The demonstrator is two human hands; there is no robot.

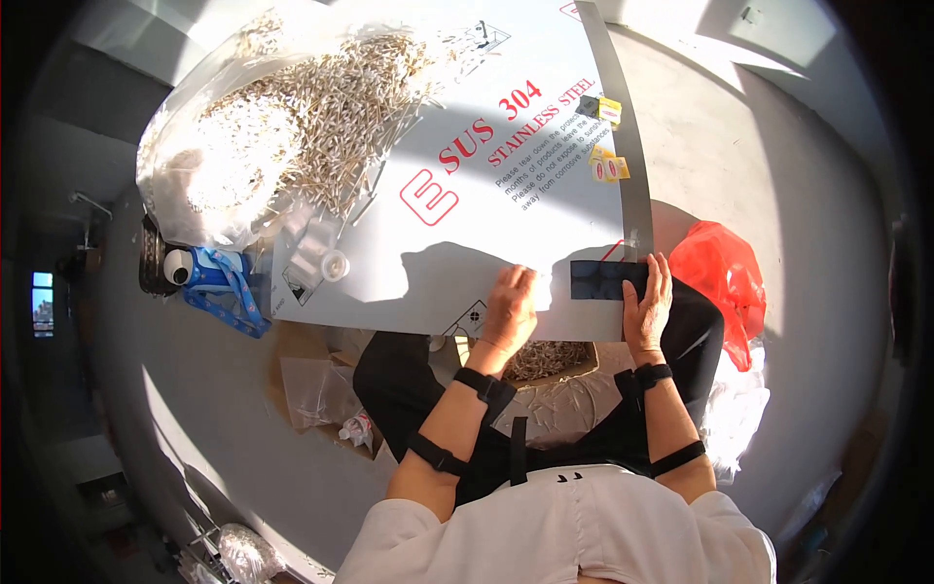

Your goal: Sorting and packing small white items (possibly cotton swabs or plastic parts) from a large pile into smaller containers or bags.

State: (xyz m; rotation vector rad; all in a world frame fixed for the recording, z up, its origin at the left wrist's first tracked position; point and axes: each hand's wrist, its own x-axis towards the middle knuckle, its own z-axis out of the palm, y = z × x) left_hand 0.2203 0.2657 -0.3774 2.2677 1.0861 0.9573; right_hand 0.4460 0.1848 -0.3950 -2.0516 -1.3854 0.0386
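A sheet-metal tabletop with white printed film [525, 229] spans my lap. My left hand [513, 310] is at its near edge with fingers curled in, beside a bright white patch [544, 292]; whether they hold anything is hidden. At the right corner lies a dark flat rectangular piece [595, 279]. My right hand [649, 307] rests at this piece's right end, thumb and fingers apart and stretched out, gripping nothing that I can see. Small yellow boxes [610, 168] lie farther up the right edge.
A heap of thin pale sticks [336, 107] spills from a clear plastic bag [165, 185] on the left. Near it sits a clear roll [335, 265]. Below the near edge is a box of sticks [550, 362]. A red plastic bag [720, 282] stands right; a blue-and-white bottle [209, 268] left.
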